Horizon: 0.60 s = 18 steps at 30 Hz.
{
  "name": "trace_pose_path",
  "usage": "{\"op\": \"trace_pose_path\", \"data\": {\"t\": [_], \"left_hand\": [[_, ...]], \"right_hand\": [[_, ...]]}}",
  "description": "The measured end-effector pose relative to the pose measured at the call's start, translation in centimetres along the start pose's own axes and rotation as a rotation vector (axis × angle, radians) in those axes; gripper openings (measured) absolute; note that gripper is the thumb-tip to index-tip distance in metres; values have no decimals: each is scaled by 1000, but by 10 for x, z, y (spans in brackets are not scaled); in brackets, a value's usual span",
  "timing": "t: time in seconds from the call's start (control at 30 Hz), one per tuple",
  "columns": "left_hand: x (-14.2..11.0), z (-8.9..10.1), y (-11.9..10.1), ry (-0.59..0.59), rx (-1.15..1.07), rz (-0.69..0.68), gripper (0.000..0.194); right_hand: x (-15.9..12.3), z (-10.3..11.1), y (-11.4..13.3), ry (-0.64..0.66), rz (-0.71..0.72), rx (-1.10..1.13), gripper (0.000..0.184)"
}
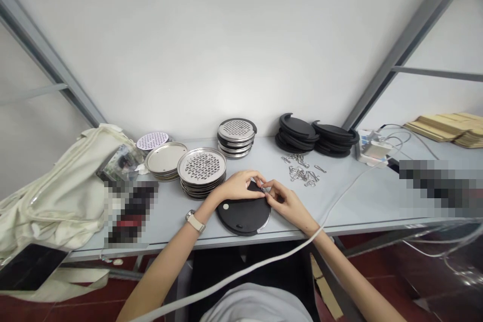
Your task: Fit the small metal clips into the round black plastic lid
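Resting at the near edge of the table [177, 211], a black round disc with a metal rim [243, 215] lay flat under both hands, which met at its far edge. The left hand [238, 186] curled over the top of the disc, fingers bent and pinching at a small tab there, while the right hand [286, 201] closed its fingertips on what looked like a small metal clip [264, 189] at the same spot; the piece was too small to tell more. Judging from this, one disc was being fitted with a clip and the fitting was not finished, and much seemed left: a loose pile of metal clips [303, 169] lay just beyond the hands, with two stacks of black lids [316, 138] further back. To the left stood stacks of perforated steel discs [202, 173], plain steel plates [165, 159] and another perforated stack [236, 137]. A white cable [339, 196] ran across the table just beside the right wrist and could snag it. A cream cloth bag [60, 191] slumped at the far left, and a white power strip [373, 151] sat at the right.
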<state>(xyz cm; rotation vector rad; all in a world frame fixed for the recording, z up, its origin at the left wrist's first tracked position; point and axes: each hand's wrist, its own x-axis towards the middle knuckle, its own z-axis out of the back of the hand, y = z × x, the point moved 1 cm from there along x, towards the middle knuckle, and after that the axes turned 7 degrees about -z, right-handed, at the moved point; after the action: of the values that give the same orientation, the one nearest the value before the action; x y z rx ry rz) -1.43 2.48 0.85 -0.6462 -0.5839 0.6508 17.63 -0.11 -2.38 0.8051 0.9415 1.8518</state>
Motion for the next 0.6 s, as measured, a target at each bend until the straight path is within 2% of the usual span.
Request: {"op": "trace_pose_path", "data": {"t": [0.6], "left_hand": [[-1,2,-1,28,-10,6,29]], "right_hand": [[0,0,1,-7,-11,12,22]]}}
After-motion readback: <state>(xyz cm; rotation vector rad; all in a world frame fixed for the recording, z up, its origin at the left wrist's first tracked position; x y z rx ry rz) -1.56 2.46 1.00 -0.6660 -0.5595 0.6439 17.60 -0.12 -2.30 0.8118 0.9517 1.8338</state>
